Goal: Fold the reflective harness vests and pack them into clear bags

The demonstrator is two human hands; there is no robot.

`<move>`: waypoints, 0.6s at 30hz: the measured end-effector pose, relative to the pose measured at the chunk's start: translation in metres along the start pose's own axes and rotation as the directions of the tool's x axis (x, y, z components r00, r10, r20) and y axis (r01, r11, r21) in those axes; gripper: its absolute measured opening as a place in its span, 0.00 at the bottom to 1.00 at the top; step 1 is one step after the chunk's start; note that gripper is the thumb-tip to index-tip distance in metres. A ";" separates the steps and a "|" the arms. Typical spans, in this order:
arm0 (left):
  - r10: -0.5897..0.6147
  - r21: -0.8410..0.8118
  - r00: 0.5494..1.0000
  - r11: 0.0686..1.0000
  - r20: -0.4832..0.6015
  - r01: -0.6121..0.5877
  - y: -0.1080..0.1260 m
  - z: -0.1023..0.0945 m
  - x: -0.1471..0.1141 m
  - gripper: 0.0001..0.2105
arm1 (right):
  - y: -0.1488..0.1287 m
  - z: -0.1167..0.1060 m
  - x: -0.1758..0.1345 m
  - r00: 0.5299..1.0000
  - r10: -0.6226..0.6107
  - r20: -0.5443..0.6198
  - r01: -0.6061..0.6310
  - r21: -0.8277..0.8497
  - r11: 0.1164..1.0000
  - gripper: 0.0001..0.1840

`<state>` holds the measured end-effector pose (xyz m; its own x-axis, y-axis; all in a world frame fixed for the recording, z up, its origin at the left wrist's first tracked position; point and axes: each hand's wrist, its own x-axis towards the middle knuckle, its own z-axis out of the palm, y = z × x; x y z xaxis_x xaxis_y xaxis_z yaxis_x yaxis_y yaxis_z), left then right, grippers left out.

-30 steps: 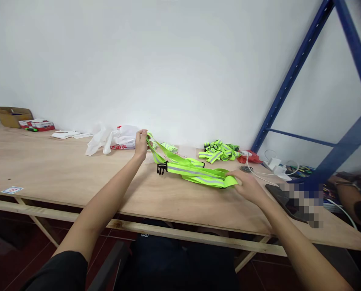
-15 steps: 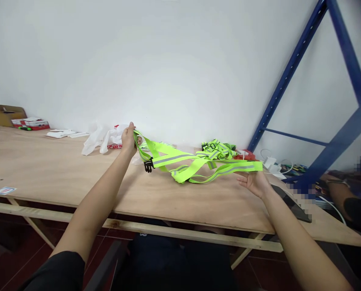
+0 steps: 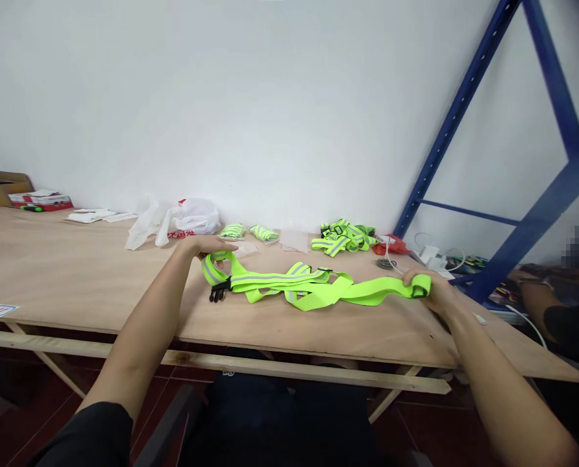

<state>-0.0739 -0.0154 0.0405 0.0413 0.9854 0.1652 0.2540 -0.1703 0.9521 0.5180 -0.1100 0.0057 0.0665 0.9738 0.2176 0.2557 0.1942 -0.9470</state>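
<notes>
A fluorescent yellow-green reflective vest (image 3: 289,282), made of straps with grey stripes, stretches low across the wooden table between my hands. My left hand (image 3: 206,246) holds its left loop from above, fingers reaching over the strap and partly hiding it. Just below that hand lies a black plastic buckle (image 3: 217,290). At the other end, my right hand (image 3: 430,290) is closed around the folded strap loop, with fingertips showing over its top edge. The middle straps overlap in loose folds.
Behind lie another bundle of reflective straps (image 3: 345,237), two small packed ones (image 3: 263,233) and a white plastic bag (image 3: 197,215). White cables and adapters (image 3: 430,258) sit by the blue metal frame (image 3: 445,136). Boxes (image 3: 2,188) stand far left. A person's arm (image 3: 533,292) is at right.
Both hands have come down, bringing the vest from the air to the tabletop. My right hand has turned from open palm under the strap to closed around it.
</notes>
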 end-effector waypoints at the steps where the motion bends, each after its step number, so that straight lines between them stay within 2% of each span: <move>1: -0.074 0.096 0.993 0.993 0.097 0.065 -0.001 -0.001 0.002 0.15 | -0.003 -0.002 0.001 0.997 0.033 0.063 -0.026 -0.108 0.994 0.14; 3: -0.258 0.342 0.930 0.926 0.261 0.161 0.001 0.000 0.006 0.15 | -0.012 -0.002 0.004 0.985 0.078 0.152 -0.024 -0.328 0.944 0.11; 4: -0.261 0.424 0.925 0.897 0.275 0.127 0.004 0.004 0.007 0.14 | -0.017 0.001 0.006 0.982 0.079 0.171 0.000 -0.421 0.907 0.11; 5: -0.211 0.485 0.940 0.873 0.268 0.058 0.008 0.009 0.008 0.14 | -0.022 0.006 0.008 0.984 0.057 0.172 0.036 -0.493 0.869 0.10; 7: -0.011 0.552 0.967 0.822 0.254 -0.135 0.016 0.026 0.006 0.13 | -0.031 0.022 0.012 0.986 -0.033 0.163 0.123 -0.579 0.806 0.10; 9: 0.192 0.522 0.928 0.782 0.319 -0.341 0.024 0.050 0.000 0.12 | -0.038 0.046 0.014 0.972 -0.108 0.208 0.213 -0.593 0.777 0.10; 11: 0.248 0.444 0.853 0.767 0.460 -0.463 0.029 0.076 -0.009 0.11 | -0.043 0.073 0.014 0.950 -0.063 0.305 0.244 -0.603 0.759 0.15; 12: 0.224 0.418 0.820 0.772 0.527 -0.479 0.030 0.088 -0.013 0.11 | -0.044 0.087 0.014 0.932 -0.023 0.361 0.255 -0.611 0.749 0.18; 14: 0.171 0.382 0.772 0.790 0.613 -0.479 0.028 0.107 -0.021 0.11 | -0.045 0.112 0.014 0.868 0.040 0.495 0.311 -0.604 0.734 0.24; 16: 0.152 0.343 0.743 0.815 0.652 -0.467 0.023 0.118 -0.024 0.11 | -0.043 0.130 0.017 0.823 0.065 0.565 0.366 -0.613 0.700 0.20; 18: 0.158 0.306 0.727 0.833 0.668 -0.461 0.017 0.122 -0.024 0.12 | -0.042 0.142 0.022 0.810 0.062 0.584 0.409 -0.637 0.653 0.10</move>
<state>0.0470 -0.0416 0.0210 0.7155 0.6916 0.0984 0.4880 -0.5957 0.6380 0.3720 -0.0799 0.0164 -0.4931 0.8698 -0.0203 0.8088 0.4497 -0.3789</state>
